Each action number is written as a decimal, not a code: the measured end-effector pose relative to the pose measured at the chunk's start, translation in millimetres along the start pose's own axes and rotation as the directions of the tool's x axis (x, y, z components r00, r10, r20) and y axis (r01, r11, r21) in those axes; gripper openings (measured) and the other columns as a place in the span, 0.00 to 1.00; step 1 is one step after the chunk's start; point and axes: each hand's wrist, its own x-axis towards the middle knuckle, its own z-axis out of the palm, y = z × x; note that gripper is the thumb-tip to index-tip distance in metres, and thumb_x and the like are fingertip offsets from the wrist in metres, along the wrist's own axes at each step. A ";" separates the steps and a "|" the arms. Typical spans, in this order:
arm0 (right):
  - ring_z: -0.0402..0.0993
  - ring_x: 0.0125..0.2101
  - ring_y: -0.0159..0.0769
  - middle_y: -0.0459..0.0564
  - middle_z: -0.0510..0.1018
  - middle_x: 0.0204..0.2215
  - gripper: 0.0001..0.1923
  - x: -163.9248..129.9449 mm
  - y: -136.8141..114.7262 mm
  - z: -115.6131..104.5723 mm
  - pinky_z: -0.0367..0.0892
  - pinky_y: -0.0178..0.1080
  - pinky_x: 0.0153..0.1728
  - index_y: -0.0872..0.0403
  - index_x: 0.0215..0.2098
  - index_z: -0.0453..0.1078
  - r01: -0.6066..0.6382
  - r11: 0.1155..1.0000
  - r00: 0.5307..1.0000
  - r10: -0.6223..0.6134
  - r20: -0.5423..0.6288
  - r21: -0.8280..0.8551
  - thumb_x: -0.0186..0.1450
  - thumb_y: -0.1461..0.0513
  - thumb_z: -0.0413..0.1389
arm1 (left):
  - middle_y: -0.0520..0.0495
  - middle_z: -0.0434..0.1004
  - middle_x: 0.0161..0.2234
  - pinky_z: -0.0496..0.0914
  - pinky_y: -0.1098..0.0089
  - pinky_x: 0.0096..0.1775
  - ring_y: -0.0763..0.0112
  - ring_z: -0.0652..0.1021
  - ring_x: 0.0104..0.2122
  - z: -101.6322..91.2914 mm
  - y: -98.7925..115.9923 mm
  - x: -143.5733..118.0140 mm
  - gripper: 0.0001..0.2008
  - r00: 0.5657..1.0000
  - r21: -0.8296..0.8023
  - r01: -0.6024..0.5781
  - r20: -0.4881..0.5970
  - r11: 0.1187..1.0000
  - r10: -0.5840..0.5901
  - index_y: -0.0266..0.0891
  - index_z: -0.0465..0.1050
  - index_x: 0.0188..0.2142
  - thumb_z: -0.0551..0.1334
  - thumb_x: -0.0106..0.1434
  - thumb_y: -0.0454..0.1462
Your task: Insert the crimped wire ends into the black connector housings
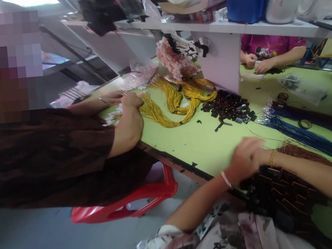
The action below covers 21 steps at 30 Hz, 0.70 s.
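My left hand [241, 159], with a pale bracelet at its wrist, and my right hand [260, 157], with a gold bracelet, meet over the green table. Both are smeared by motion, so their fingers and anything between them cannot be made out. Just below them lies a large pile of black plastic pieces [291, 195] with orange edges. Brown wires [304, 149] run under my right forearm. Beyond them a bundle of blue wires [303, 130] with silvery ends stretches to the right. A thin dark wire lies near my fingers.
A smaller heap of black pieces [231, 105] and yellow wire bundles [175, 100] lie farther back. A co-worker in dark clothes [70, 160] sits at left on a red stool [160, 191]. Another person works behind the divider [221, 61]. A loaded shelf [198, 26] hangs above.
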 end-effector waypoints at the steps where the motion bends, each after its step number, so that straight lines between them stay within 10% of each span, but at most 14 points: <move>1: 0.68 0.28 0.36 0.51 0.74 0.25 0.05 -0.9 1.7 -2.9 0.61 0.37 0.30 0.53 0.27 0.70 0.022 1.000 1.000 -0.022 0.008 0.018 0.59 0.61 0.55 | 0.40 0.75 0.44 0.68 0.59 0.49 0.63 0.72 0.46 -9.7 -20.2 6.8 0.14 0.990 0.081 0.123 -0.084 0.989 -0.116 0.38 0.72 0.46 0.52 0.65 0.34; 4: 0.65 0.25 0.32 0.49 0.73 0.25 0.03 -0.4 10.5 -13.3 0.60 0.34 0.29 0.54 0.29 0.67 0.076 0.979 0.991 -0.095 0.091 0.188 0.59 0.64 0.51 | 0.39 0.71 0.42 0.68 0.58 0.46 0.62 0.72 0.42 -35.7 -81.7 26.0 0.16 0.884 0.259 0.465 -0.189 0.847 -0.428 0.37 0.72 0.48 0.50 0.65 0.32; 10: 0.61 0.23 0.29 0.44 0.69 0.23 0.02 3.2 28.4 -12.9 0.59 0.32 0.26 0.54 0.27 0.62 -0.118 0.782 0.989 0.145 0.006 0.612 0.56 0.63 0.50 | 0.41 0.68 0.37 0.65 0.61 0.44 0.64 0.70 0.36 -50.4 -142.3 39.0 0.09 0.791 0.311 0.608 -0.159 0.731 -0.590 0.35 0.73 0.39 0.62 0.59 0.37; 16: 0.60 0.23 0.29 0.43 0.68 0.22 0.06 3.7 30.7 -8.7 0.58 0.33 0.26 0.55 0.27 0.65 -0.175 0.630 0.974 0.221 0.042 0.757 0.55 0.59 0.52 | 0.45 0.71 0.38 0.64 0.67 0.43 0.70 0.70 0.36 -53.7 -133.7 32.5 0.13 0.652 -0.040 0.742 -0.193 0.669 -0.734 0.37 0.71 0.43 0.61 0.57 0.29; 21: 0.62 0.25 0.30 0.44 0.70 0.23 0.06 2.5 26.6 -12.3 0.59 0.34 0.28 0.55 0.26 0.66 -0.119 0.616 0.982 0.190 -0.001 0.779 0.55 0.60 0.52 | 0.45 0.71 0.39 0.65 0.71 0.38 0.74 0.71 0.36 -44.3 -93.0 9.7 0.15 0.613 -0.542 0.706 0.143 0.457 -0.777 0.37 0.72 0.44 0.62 0.55 0.30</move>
